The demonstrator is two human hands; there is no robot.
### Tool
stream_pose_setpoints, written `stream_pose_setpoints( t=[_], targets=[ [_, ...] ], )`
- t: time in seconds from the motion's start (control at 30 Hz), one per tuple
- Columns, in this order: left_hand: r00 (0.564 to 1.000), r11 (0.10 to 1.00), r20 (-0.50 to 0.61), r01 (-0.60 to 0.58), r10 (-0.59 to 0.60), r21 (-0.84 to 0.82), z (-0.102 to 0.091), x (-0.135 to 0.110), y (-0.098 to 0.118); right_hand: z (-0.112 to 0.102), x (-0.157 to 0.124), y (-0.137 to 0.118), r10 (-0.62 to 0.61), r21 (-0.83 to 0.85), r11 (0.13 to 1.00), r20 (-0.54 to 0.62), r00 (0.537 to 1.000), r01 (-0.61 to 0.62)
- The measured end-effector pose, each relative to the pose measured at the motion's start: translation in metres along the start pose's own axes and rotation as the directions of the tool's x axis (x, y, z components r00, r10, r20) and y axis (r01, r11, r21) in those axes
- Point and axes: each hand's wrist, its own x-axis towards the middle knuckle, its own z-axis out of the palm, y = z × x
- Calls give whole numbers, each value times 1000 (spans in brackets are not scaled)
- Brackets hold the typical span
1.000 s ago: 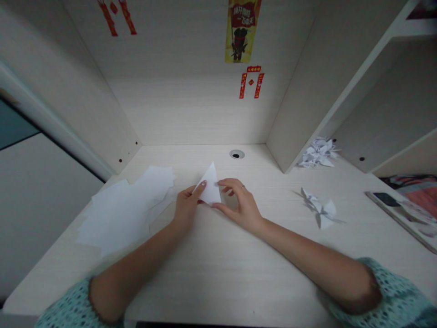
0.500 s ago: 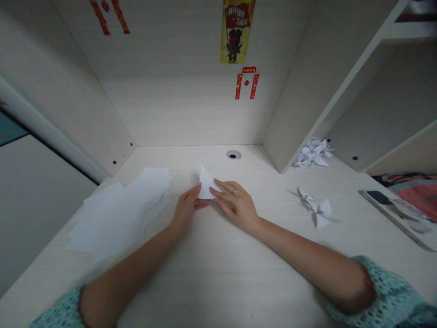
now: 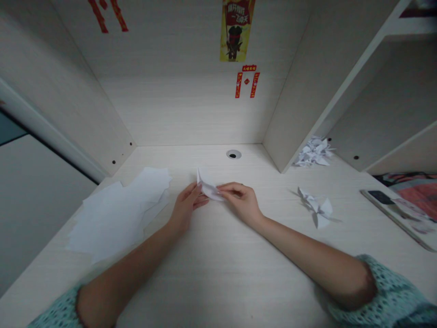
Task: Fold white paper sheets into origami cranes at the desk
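Observation:
A small folded piece of white paper (image 3: pixel 209 189) is held between my two hands just above the desk. Its left side rises to a point, and its lower layer curves toward the right. My left hand (image 3: pixel 186 205) pinches the left edge between thumb and fingers. At the right corner, my right hand (image 3: pixel 241 200) grips the paper with thumb and forefinger. Loose white paper sheets (image 3: pixel 116 214) lie overlapping to the left of my left hand. Off to the right of my right hand rest a couple of folded paper figures (image 3: pixel 316 208) with pointed wings.
A heap of folded white paper pieces (image 3: pixel 314 151) sits by the upright divider (image 3: pixel 290 114). Farther right lies a phone in a pale case (image 3: pixel 399 218), beside a red patterned cloth (image 3: pixel 416 196). A round cable hole (image 3: pixel 234 155) is set near the back wall.
The paper has been lifted open along its lower right part, from lying flat to curved. My right hand has shifted slightly right and now pinches the paper's corner.

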Motion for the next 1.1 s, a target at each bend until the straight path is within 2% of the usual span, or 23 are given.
stream_pose_setpoints(
  t=[0.1,0.2,0.3,0.53,0.73,0.93,1.1],
  targets=[
    [1000,998,-4,-13,13,56,-1,0,1,1,4,5,107,103,990,-69,992,-100],
    [1000,993,5,-22,22,115,-2,1,5,0,7,13,119,184,979,-163,980,-88],
    [999,974,5,-37,37,221,-6,3,11,-2,9,19,116,232,970,-181,977,-72],
    [987,902,-18,-137,158,410,-23,14,16,-1,5,14,56,230,972,-64,996,-40],
    [984,873,48,-176,173,456,-39,26,20,-2,4,10,107,105,987,126,986,-120],
    [985,878,20,-162,172,450,-44,29,28,0,4,12,42,169,982,209,977,-78],
    [989,871,67,-150,134,467,-43,28,30,-1,3,14,63,190,977,190,980,-100]
  ],
)
